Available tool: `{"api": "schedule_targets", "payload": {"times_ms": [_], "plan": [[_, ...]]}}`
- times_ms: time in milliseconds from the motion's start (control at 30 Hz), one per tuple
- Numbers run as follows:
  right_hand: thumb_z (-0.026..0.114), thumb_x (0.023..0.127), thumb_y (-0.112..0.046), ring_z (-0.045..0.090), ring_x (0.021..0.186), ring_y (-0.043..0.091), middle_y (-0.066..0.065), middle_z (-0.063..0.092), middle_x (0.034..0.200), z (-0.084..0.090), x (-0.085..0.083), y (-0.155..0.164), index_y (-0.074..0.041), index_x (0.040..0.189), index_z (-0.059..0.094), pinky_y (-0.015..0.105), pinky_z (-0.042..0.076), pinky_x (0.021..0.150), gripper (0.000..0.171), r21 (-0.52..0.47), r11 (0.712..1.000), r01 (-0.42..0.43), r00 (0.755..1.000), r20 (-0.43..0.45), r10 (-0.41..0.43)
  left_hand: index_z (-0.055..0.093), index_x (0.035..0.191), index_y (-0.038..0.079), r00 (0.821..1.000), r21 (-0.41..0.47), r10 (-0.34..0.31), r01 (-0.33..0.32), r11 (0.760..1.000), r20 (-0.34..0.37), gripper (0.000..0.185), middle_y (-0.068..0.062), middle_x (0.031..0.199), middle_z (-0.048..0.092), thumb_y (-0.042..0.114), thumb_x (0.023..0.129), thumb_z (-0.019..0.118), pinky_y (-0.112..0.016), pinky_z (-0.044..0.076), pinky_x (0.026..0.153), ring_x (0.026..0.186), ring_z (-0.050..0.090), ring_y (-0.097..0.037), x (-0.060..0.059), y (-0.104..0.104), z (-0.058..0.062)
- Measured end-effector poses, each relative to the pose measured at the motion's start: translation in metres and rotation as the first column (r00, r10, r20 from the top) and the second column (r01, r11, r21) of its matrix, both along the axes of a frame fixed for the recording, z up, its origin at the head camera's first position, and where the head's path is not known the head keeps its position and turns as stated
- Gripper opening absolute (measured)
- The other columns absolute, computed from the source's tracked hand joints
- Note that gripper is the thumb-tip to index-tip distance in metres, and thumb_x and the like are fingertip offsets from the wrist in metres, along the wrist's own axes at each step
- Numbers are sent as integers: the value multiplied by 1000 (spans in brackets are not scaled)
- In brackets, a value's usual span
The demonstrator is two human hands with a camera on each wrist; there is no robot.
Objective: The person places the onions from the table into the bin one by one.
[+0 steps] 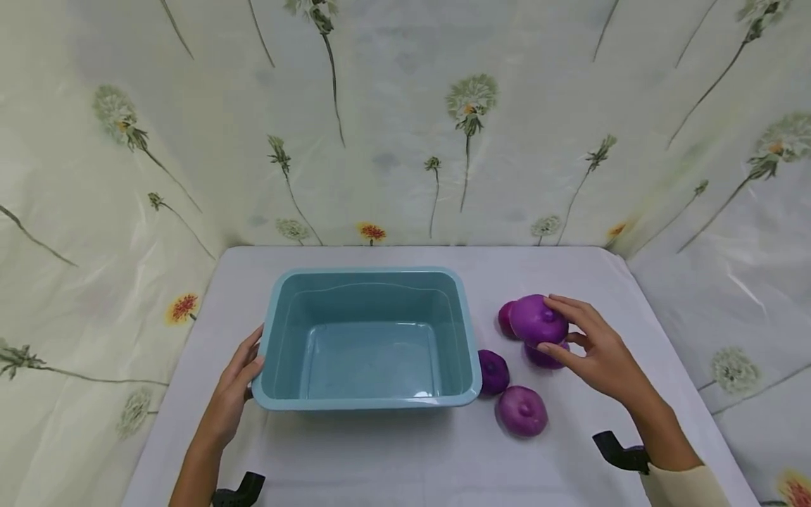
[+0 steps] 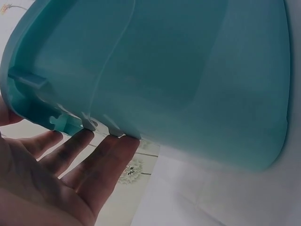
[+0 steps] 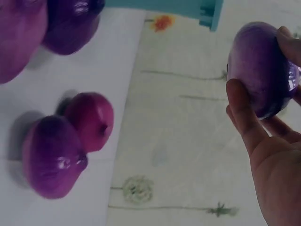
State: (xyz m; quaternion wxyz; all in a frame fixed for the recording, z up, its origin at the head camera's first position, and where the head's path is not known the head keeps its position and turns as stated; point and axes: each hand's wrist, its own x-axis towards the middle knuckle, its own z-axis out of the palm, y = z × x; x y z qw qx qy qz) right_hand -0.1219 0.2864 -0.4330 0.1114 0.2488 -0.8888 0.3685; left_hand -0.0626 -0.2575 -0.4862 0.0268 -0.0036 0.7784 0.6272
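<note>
A light-blue plastic basin (image 1: 370, 404) stands on the table with nothing inside. At its left side my left hand (image 1: 229, 394) grips the rim; the left wrist view has the fingertips (image 2: 129, 142) against the outer wall. Over on the right, my right hand (image 1: 602, 359) holds a glossy purple onion (image 1: 532, 320) between thumb and fingers, raised above the table. Beneath and behind it lie a purple onion (image 1: 546, 358), partly covered, and a small magenta one (image 1: 505, 320). A dark purple onion (image 1: 493, 373) sits beside the basin's right wall, with a pinkish-purple onion (image 1: 522, 412) in front.
A white cloth covers the table (image 1: 355, 465). Behind and at both sides hangs a flower-printed sheet (image 1: 393, 105). Dark camera mounts (image 1: 621, 453) are worn on both wrists.
</note>
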Motion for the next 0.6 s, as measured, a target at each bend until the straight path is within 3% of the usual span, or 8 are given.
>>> {"api": "schedule_targets", "payload": {"times_ms": [167,367,600], "plan": [[84,73,7,46,126,-10,10,47,148,22,-24,-43,-13,146,50,6,47,86,82,-37,993,-108,994,10,108,25,159,25,1000,-1,14,-14,1000,-4,54,-15,162,30,36,107,35,-68,42,95,140,38,-46,-1,-3,-2],[82,78,2,49,127,-3,10,46,149,38,-50,-88,-13,147,49,14,53,86,78,-65,963,-263,964,25,265,27,159,27,1000,13,20,-20,1000,-4,54,-15,161,33,37,107,36,-68,42,96,138,41,-46,-3,1,-7],[81,85,-15,55,128,20,4,45,149,50,-74,-146,-21,148,47,30,57,87,72,-58,928,-369,921,113,374,28,158,28,999,15,34,-34,999,-11,54,-14,160,35,38,106,38,-62,46,92,136,44,-45,-4,-3,-8]]}}
